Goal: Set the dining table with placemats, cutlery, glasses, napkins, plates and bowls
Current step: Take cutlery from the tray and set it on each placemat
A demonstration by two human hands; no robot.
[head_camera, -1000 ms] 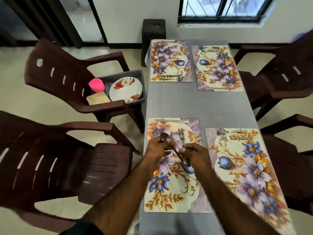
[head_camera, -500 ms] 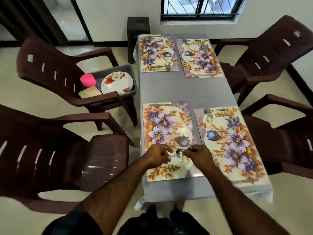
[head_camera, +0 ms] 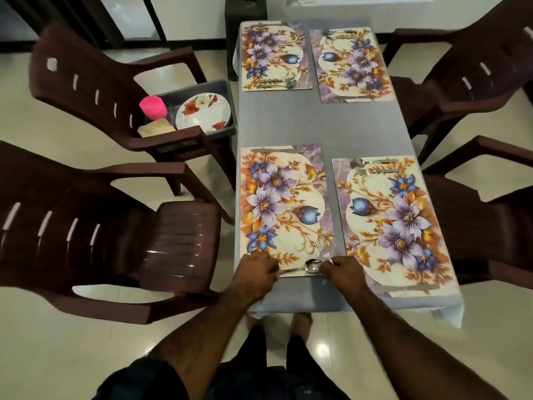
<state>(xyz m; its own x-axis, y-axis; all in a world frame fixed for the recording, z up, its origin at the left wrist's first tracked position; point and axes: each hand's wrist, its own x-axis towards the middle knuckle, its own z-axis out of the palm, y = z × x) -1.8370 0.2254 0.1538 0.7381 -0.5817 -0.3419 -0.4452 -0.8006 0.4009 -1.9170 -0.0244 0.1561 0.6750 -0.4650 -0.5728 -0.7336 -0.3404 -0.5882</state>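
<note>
Four floral placemats lie on the grey table [head_camera: 317, 125]. At the near edge of the near left placemat [head_camera: 284, 209], my left hand [head_camera: 258, 271] holds the handle of a spoon [head_camera: 311, 266] that lies flat on the mat. My right hand [head_camera: 344, 271] pinches a fork [head_camera: 323, 251] whose tines point away over the mat. A knife [head_camera: 277, 150] lies along that mat's far edge. The near right placemat [head_camera: 395, 220] carries a spoon and fork [head_camera: 372, 166] at its far edge and a knife [head_camera: 415, 288] at its near edge. The two far mats also bear cutlery.
A grey tub [head_camera: 227, 90] on the far left chair [head_camera: 95, 82] holds flowered plates [head_camera: 203, 112], a pink cup [head_camera: 153, 108] and a folded cloth [head_camera: 157, 129]. Brown plastic chairs flank both sides of the table. A dark stool [head_camera: 245, 7] stands at the table's far end.
My hands have pulled back with the spoon and fork from the middle of the near left mat to its near edge. The spoon now lies flat there. The view has widened.
</note>
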